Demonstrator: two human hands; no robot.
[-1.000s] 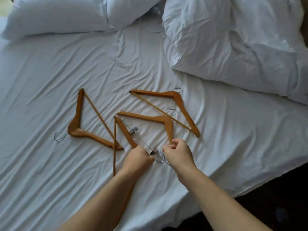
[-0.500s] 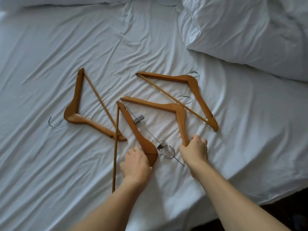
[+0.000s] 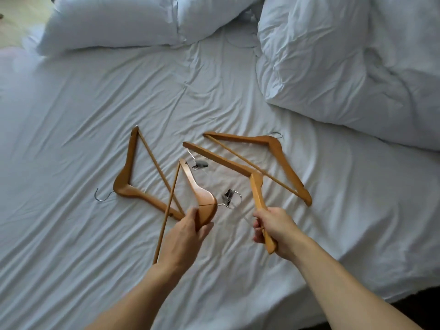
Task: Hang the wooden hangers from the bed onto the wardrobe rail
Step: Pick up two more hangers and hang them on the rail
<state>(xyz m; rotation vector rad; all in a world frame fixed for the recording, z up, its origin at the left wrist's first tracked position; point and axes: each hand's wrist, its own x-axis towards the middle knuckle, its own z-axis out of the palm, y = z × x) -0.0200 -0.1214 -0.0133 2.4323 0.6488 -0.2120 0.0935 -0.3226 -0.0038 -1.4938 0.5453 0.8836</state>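
Note:
Several wooden hangers are on or just above the white bed sheet. My left hand grips the thick neck of one wooden hanger, lifted off the sheet, its thin bar slanting down to the left. My right hand is closed around one arm of a second wooden hanger with a metal clip bar, also raised. A third hanger lies flat to the left with its metal hook on the sheet. A fourth hanger lies flat to the right. The wardrobe rail is out of view.
Two white pillows lie at the head of the bed. A crumpled white duvet is piled at the upper right. The bed's near edge runs along the lower right, with dark floor beyond.
Both hands have closed on a hanger each and lifted them off the sheet. The two held hangers have come apart, the right one swinging toward me. The view has tilted up.

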